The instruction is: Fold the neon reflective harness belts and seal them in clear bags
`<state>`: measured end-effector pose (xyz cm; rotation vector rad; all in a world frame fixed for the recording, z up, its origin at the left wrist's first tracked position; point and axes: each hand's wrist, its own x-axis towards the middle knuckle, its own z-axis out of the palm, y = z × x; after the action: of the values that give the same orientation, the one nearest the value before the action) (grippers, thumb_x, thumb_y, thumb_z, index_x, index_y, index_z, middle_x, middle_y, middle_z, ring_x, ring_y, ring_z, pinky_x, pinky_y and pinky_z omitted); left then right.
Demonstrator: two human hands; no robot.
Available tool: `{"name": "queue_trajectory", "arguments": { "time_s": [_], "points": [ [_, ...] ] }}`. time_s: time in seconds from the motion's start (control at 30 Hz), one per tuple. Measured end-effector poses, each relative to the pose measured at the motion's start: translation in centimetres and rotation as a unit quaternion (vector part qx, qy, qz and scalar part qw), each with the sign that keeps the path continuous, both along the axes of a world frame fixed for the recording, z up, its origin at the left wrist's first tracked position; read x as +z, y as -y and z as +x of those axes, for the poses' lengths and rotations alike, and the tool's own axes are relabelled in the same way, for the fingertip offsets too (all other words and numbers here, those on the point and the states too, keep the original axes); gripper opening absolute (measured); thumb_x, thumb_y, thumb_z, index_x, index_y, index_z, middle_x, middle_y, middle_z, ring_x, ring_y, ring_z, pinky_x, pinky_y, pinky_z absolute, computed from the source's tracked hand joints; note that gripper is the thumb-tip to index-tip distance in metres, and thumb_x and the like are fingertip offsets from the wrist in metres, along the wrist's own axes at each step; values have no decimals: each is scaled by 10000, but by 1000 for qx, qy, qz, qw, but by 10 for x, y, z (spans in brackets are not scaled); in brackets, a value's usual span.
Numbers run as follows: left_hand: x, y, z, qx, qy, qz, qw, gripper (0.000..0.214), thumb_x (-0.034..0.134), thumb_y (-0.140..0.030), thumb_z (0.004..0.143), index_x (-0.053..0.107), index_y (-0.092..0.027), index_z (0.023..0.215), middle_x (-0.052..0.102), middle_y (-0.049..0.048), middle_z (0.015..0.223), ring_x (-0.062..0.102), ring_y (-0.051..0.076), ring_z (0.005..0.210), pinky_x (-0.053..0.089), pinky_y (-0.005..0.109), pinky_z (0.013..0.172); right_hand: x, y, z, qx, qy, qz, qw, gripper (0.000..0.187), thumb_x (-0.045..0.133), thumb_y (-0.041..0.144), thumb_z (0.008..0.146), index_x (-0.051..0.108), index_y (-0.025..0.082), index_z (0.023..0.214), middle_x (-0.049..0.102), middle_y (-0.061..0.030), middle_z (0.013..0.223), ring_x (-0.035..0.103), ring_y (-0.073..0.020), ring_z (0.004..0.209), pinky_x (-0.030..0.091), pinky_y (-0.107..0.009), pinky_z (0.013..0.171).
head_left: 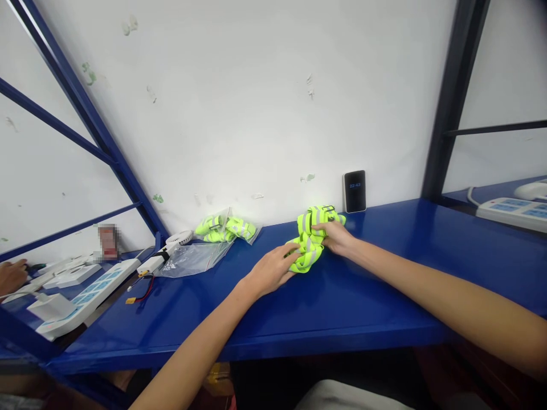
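Note:
A bundle of fluorescent yellow-green reflective straps (308,250) with silvery stripes lies over the blue table, toward its back. My left hand (272,269) grips its lower left side, fingers curled on the loops. From the right, my right hand (335,236) pinches the same bundle near its upper part, where a dark buckle (330,209) shows. Some fingertips are hidden by the folds. Further left, more yellow-green straps (241,228) sit in clear plastic bags against the wall. A flattened clear bag (194,261) lies in front of them.
A phone-like device (355,192) with a lit clock leans on the wall. On the left are a small white fan (179,238), a connector cable (145,290) and a power strip (92,299). Another person's hand (12,276) shows far left. Blue frame posts flank the table (265,324).

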<state>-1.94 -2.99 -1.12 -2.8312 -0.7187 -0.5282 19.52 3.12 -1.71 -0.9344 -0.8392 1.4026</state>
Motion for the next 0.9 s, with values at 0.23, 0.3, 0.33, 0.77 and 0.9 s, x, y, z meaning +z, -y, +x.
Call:
{"name": "queue_trajectory", "arguments": {
  "time_s": [0.23,0.3,0.33,0.77,0.9],
  "points": [
    [1,13,23,-15,48,-88,995,344,425,-420,968,531,-177,749,596,31,725,586,167,766,461,342,901,4,3,13,2,158,235,959,413,666,57,681,637,196,1069,705,-61,1069,669,-240,974,547,-381,863],
    [1,12,21,-14,105,-74,992,370,457,-423,954,498,-181,676,532,-7,632,540,140,668,437,354,936,7,8,16,17,267,388,882,523,632,72,718,601,232,1215,656,-48,1217,603,-248,1137,474,-406,994],
    [1,10,17,-7,144,-66,987,387,480,-425,941,480,-182,640,498,-21,593,514,129,627,441,350,917,9,10,17,26,307,433,847,543,595,65,735,590,241,1249,635,-46,1263,571,-251,1191,439,-417,1034],
    [-9,-14,-21,132,152,-116,973,326,568,-479,858,590,-176,977,432,134,1333,470,266,1221,400,404,1012,-20,-2,14,106,488,480,721,668,441,-35,667,624,259,1238,592,-80,1291,558,-253,1191,435,-463,1024],
    [-23,-21,-10,202,169,-182,947,585,660,-545,756,439,-205,1177,538,97,1149,561,266,1044,466,401,864,-17,4,19,159,473,450,740,619,496,-3,677,617,254,1227,559,-74,1328,498,-255,1261,359,-473,1094]
  ]
}}
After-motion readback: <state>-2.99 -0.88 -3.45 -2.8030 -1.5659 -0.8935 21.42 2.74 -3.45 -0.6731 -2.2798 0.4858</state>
